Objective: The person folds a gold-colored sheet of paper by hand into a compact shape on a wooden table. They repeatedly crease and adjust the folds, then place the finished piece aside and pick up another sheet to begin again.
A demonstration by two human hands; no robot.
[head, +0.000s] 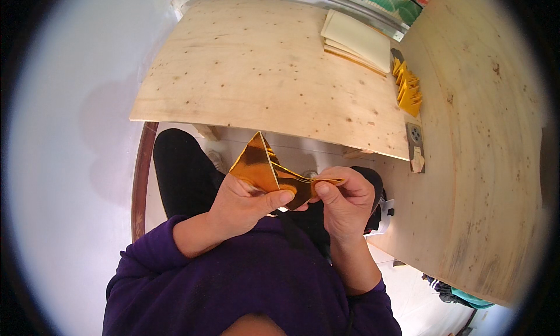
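A shiny gold foil paper (256,163), partly folded, is held above my lap, just short of the table's front edge. A pale edge runs down from its raised pointed corner. My left hand (245,205) grips the wider left part, its thumb lying on the front near the lower middle. At the narrow right end, my right hand (348,202) pinches the folded layers between thumb and fingers. Some of the fingers of both hands are hidden behind the paper.
Ahead is a plywood table (245,69) with a stack of pale paper sheets (356,43) at its back right. Several folded gold paper pieces (407,89) stand in a row beside a tall plywood panel (472,152). A socket strip (415,146) sits at the table's right corner.
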